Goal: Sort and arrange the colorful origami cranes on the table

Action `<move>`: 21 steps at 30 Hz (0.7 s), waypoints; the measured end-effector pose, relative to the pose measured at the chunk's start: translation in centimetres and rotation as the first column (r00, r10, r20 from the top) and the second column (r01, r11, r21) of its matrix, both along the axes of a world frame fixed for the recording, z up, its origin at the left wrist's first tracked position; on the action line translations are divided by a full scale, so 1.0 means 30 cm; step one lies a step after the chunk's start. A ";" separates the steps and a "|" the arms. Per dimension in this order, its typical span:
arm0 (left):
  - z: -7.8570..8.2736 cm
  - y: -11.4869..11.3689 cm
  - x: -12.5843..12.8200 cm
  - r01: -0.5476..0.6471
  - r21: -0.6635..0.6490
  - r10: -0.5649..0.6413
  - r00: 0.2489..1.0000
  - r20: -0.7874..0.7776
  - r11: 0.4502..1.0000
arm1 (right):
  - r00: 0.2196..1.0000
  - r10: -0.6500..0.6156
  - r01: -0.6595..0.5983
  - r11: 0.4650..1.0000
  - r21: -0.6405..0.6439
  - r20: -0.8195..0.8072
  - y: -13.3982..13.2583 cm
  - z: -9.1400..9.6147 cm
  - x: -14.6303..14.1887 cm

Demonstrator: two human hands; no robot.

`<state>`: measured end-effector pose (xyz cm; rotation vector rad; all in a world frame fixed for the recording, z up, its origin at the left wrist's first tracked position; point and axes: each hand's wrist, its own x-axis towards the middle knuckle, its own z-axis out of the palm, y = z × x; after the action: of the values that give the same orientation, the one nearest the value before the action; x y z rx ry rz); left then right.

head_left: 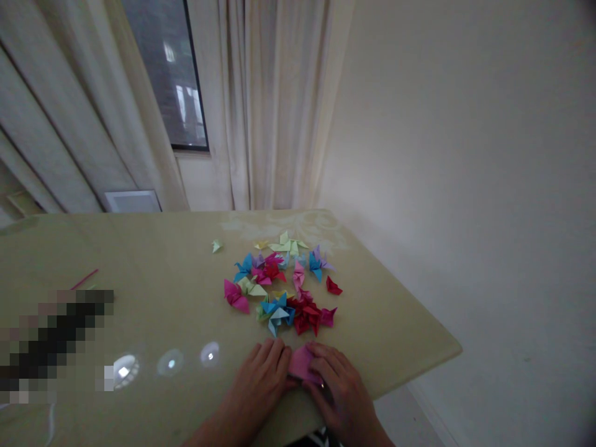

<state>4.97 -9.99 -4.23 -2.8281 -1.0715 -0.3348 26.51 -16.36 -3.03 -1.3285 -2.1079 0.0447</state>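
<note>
A pink sheet of paper lies flat on the table near its front edge. My left hand rests on its left side and my right hand on its right side, the fingers of both pressed down on the paper. Just beyond the paper lies a pile of folded paper figures in blue, red, pink, green and purple.
The yellowish table has its right edge close to the white wall. A thin pink strip lies at the far left. A lone green folded piece sits apart. Curtains and a window are behind.
</note>
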 end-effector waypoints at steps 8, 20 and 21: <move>0.157 0.207 -0.162 -0.060 0.117 0.008 0.918 0.397 0.991 | 1.000 -0.014 0.014 0.990 0.143 0.001 0.003 -0.015 0.003; 0.177 0.966 -0.392 -0.642 -0.202 0.673 0.697 0.248 0.739 | 0.990 -0.027 -0.027 0.926 0.378 0.137 0.035 -0.057 0.042; 0.168 0.992 -0.391 -0.634 -0.219 0.671 0.707 0.226 0.742 | 0.987 -0.020 -0.043 0.922 0.384 0.158 0.038 -0.067 0.048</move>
<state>-6.77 19.77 0.81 -2.2927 -2.1292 -0.6320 27.95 -15.23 -5.04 -1.1087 -2.1139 -0.4663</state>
